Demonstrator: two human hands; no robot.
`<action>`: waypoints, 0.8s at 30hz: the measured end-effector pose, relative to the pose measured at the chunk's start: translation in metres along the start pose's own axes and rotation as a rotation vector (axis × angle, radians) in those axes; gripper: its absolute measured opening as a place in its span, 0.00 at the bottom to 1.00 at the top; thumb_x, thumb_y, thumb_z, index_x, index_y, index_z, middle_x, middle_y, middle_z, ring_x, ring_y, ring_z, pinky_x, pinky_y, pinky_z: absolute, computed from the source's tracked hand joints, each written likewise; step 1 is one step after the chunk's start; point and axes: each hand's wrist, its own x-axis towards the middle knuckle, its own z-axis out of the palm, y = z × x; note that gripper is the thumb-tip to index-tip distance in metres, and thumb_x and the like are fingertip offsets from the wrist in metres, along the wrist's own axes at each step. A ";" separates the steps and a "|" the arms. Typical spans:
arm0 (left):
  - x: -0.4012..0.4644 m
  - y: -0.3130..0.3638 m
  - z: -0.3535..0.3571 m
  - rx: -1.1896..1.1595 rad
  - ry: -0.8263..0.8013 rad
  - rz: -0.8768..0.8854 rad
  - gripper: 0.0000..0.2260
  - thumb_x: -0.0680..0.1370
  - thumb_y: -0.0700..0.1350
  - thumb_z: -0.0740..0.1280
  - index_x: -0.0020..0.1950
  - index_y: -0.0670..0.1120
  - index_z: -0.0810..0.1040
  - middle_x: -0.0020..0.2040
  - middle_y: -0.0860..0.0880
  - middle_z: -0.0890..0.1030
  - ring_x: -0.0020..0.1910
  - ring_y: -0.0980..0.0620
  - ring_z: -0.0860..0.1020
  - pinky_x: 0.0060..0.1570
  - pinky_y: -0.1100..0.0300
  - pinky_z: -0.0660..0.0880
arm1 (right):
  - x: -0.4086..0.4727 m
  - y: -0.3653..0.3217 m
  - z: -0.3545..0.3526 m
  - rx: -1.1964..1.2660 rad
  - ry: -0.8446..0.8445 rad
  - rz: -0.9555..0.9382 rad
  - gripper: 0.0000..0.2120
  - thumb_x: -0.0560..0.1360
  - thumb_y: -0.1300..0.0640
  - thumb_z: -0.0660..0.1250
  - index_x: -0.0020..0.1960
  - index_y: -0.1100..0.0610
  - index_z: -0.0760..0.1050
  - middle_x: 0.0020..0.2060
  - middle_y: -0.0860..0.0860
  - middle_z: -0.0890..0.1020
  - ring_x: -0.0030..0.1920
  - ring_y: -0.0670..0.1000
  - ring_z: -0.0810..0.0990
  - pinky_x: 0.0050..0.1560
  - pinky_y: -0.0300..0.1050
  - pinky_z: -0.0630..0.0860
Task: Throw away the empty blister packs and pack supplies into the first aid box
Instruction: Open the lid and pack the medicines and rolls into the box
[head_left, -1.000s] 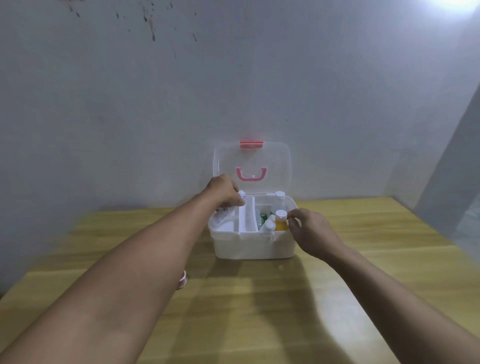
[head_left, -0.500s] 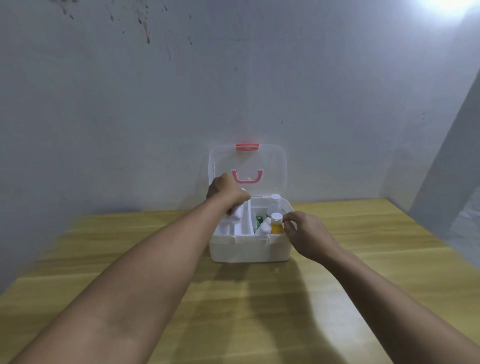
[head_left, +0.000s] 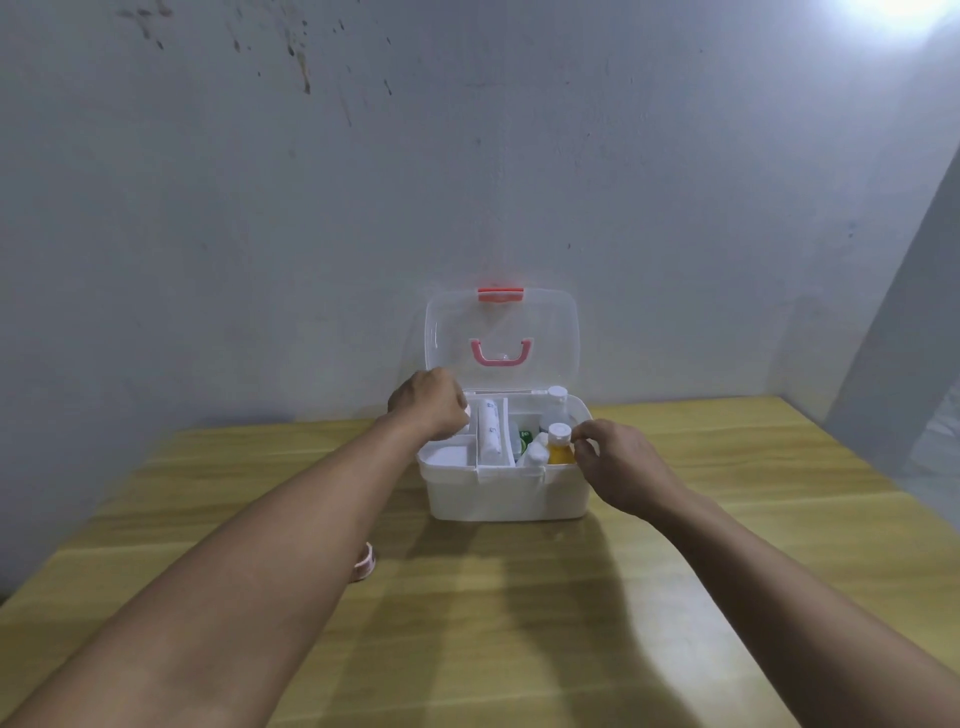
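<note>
Reaching into the open first aid box (head_left: 506, 491) on the bench (head_left: 519, 623), my right hand (head_left: 621, 470) pinches the upright orange bottle (head_left: 561, 447) while my left hand (head_left: 431, 405), fingers curled and seemingly empty, hovers beside the bandage roll (head_left: 489, 434) lying front-to-back.

first aid box (head_left: 506, 493) centre frame, lid up | left hand (head_left: 428, 402) over its left compartment | right hand (head_left: 621, 465) touching orange bottle (head_left: 561, 447)

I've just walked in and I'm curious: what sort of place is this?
Probably a plain room in a home, not a clinic: a bare, stained grey wall, a yellowish wooden table, and one small white plastic first aid box with a clear lid.
</note>
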 end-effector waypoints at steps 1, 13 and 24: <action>-0.002 -0.002 -0.002 -0.016 0.014 0.008 0.11 0.73 0.42 0.70 0.54 0.48 0.84 0.57 0.48 0.83 0.56 0.45 0.80 0.56 0.54 0.77 | 0.000 0.000 0.000 -0.003 -0.002 0.000 0.13 0.79 0.58 0.57 0.55 0.58 0.79 0.55 0.55 0.81 0.52 0.57 0.77 0.49 0.49 0.73; -0.086 -0.107 -0.043 0.177 -0.312 -0.136 0.27 0.71 0.53 0.74 0.68 0.44 0.75 0.64 0.44 0.79 0.61 0.45 0.78 0.60 0.56 0.74 | 0.001 0.000 0.007 -0.020 0.025 0.017 0.13 0.78 0.59 0.57 0.54 0.59 0.80 0.53 0.61 0.82 0.52 0.63 0.77 0.50 0.52 0.73; -0.138 -0.150 -0.003 0.074 -0.191 -0.087 0.30 0.67 0.46 0.76 0.68 0.47 0.75 0.58 0.47 0.82 0.56 0.49 0.80 0.52 0.63 0.73 | -0.001 -0.005 0.008 -0.070 0.010 0.011 0.13 0.78 0.61 0.57 0.50 0.60 0.80 0.51 0.63 0.82 0.51 0.63 0.77 0.44 0.48 0.68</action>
